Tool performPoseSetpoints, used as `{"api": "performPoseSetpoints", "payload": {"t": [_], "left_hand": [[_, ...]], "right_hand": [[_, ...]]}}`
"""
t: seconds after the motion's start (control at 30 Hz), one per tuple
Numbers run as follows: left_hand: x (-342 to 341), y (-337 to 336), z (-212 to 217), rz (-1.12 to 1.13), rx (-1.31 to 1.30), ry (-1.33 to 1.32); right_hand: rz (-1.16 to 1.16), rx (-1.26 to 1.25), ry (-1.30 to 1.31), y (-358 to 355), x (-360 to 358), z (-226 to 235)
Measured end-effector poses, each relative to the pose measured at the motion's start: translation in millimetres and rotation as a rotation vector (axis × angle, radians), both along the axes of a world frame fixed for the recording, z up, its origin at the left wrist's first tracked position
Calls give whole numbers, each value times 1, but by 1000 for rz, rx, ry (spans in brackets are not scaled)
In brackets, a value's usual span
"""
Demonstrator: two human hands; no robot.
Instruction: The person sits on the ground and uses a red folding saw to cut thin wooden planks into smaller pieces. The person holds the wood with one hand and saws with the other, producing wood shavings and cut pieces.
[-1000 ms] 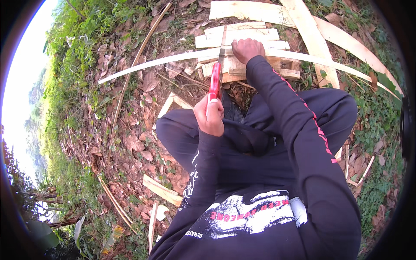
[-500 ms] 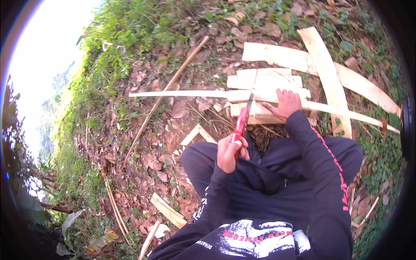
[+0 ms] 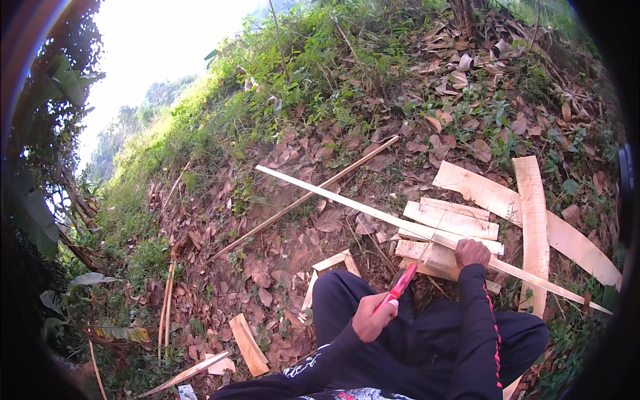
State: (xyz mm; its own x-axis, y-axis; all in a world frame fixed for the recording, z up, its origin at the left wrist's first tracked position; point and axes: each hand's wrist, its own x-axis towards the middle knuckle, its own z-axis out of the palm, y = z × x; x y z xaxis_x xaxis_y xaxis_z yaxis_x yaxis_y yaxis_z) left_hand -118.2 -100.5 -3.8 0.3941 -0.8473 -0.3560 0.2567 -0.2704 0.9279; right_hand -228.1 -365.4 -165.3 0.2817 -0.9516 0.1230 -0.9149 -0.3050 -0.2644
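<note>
My left hand is closed around the red handle of a saw, low in front of my knees. From the handle the thin blade runs away from me toward a long pale wooden strip; whether its teeth touch the wood I cannot tell. On that strip, just right of the blade, rests my right hand, its fingers curled over the wood. Beneath the strip lies a stack of short sawn boards, and a small block shows on the near side.
Two wide planks, one curved and one straight, cross at the right. A thin brown stick passes by the strip's far-left part. Wood offcuts and an angled wooden piece lie on leaf-strewn ground. Green plants rise beyond.
My view has tilted up and turned. The saw is drawn back toward me from across the strip. My right hand's spread fingers have curled in on the wood.
</note>
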Motion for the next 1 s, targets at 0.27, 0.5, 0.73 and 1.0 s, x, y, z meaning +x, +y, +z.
{"api": "performPoseSetpoints", "payload": {"t": [0.27,0.5,0.73,1.0], "left_hand": [[10,-34,-28,15,-22,-139],[6,-1,42,-2,60,6],[7,9,39,31,6,83],[12,28,12,77,-95,140]], "right_hand": [[57,13,29,10,4,1],[-12,-48,-6,4,-1,-6],[56,53,12,-7,1,6],[442,-63,35,25,-23,10]]}}
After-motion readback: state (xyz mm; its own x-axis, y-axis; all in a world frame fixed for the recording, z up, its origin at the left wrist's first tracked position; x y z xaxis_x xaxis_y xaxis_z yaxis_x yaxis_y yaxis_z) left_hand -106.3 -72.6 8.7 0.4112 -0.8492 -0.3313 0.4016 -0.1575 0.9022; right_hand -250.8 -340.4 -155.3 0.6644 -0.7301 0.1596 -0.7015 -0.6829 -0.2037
